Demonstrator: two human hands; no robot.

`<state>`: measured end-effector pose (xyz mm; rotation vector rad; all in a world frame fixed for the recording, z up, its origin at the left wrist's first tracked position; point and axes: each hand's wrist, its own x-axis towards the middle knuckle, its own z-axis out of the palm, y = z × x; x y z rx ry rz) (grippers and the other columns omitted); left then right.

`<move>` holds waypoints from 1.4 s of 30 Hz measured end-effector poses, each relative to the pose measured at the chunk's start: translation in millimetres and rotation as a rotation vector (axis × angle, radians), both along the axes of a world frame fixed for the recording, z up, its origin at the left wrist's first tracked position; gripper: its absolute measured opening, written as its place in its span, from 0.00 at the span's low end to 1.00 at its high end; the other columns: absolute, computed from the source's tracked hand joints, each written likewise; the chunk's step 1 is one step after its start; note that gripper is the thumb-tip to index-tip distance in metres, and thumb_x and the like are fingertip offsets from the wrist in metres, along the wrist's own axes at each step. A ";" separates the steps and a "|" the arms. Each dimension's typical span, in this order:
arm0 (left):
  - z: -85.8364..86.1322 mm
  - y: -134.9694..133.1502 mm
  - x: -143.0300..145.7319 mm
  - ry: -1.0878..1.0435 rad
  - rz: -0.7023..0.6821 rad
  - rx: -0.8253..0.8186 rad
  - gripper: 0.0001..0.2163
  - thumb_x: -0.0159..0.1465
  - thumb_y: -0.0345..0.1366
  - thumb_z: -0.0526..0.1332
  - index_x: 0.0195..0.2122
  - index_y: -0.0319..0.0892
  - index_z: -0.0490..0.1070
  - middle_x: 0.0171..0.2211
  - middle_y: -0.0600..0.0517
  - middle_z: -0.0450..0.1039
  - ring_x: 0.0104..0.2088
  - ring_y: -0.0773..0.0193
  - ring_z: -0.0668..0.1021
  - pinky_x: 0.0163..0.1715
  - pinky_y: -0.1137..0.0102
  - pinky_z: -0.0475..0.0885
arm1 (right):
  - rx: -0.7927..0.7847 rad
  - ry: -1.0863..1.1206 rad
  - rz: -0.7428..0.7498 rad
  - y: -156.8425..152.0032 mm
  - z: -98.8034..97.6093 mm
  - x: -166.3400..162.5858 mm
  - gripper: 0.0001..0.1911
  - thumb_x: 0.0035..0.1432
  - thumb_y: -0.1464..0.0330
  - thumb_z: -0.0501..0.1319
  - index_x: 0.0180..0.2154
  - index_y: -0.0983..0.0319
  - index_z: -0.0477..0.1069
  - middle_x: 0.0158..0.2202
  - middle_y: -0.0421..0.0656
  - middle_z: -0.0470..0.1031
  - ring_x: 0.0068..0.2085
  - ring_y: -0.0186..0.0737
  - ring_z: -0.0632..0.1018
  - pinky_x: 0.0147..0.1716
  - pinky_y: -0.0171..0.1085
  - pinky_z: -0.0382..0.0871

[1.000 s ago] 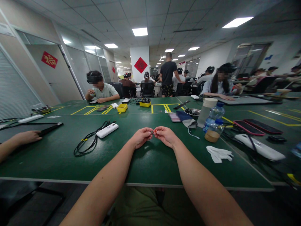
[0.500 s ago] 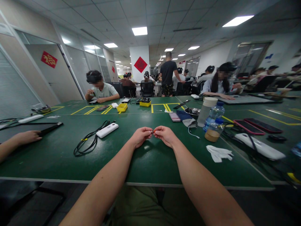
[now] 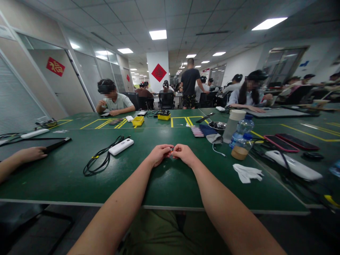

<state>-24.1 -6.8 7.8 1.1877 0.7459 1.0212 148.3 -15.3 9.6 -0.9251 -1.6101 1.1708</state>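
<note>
Over the green table (image 3: 122,191), my left hand (image 3: 160,154) and my right hand (image 3: 183,154) meet fingertip to fingertip. Between them is a tiny shiny piece with an orange-red tint (image 3: 171,150), too small and too covered by fingers to name. The left thumb and fingers pinch it from one side. Closed fingers of the right hand press at its other side. Off to the left lies a white power bank (image 3: 121,147) beside a looped black cable (image 3: 98,165). A white glove (image 3: 247,173) lies to the right of my right forearm.
Bottles (image 3: 242,145), a frosted tumbler (image 3: 233,125) and a metal bowl (image 3: 217,126) stand at the right. Yellow trays (image 3: 137,121) sit further back. At the left edge another person's hand (image 3: 30,154) rests on a dark flat board. Phones (image 3: 281,143) and another power bank (image 3: 293,165) lie far right.
My right hand has shifted slightly left and its fingers have curled more. The small piece has turned or moved a little left between the fingertips and shows a shinier side.
</note>
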 end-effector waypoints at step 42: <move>3.1 -6.3 8.2 0.107 0.137 0.218 0.15 0.50 0.32 0.66 0.38 0.38 0.67 0.26 0.56 0.69 0.23 0.72 0.72 0.27 0.74 0.68 | 0.135 -0.133 -0.073 3.1 0.1 -5.0 0.22 0.46 0.71 0.62 0.46 0.60 0.68 0.31 0.38 0.72 0.21 0.29 0.73 0.20 0.30 0.67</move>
